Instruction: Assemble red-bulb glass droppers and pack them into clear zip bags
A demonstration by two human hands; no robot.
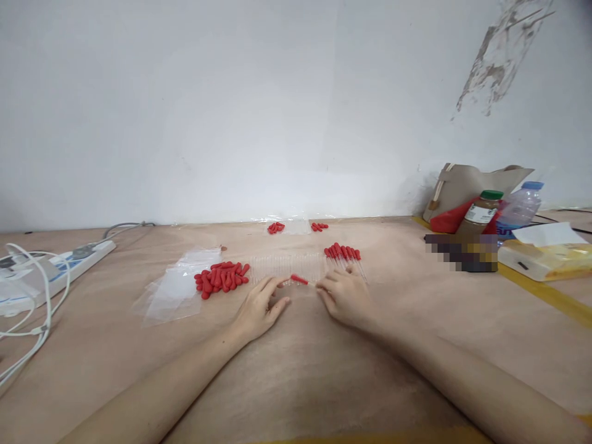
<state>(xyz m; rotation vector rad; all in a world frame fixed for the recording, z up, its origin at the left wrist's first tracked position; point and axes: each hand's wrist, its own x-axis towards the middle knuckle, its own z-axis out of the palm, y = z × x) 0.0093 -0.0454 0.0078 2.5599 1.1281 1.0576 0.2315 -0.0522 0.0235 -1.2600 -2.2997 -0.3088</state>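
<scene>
A dropper with a red rubber bulb (300, 279) lies crosswise between my two hands, its thin clear tube running to the right. My right hand (345, 295) pinches that tube between thumb and fingers. Fingers stretched and thumb apart, my left hand (263, 306) holds nothing; its index fingertip is close to the bulb's left end, and whether it touches I cannot tell. Behind the hands lies a row of clear glass tubes (282, 266). Beside my left hand is a pile of loose red bulbs (221, 279). Beyond my right hand, several droppers with red bulbs (342, 251) lie side by side.
Clear plastic bags (173, 287) are spread left of the pile. More bulbs (276, 228) lie on plastic by the wall. A power strip (60, 274) with white cables is at left. At right are a green-capped bottle (481, 213), a water bottle (522, 206), a bag (481, 179) and a tissue pack (546, 256).
</scene>
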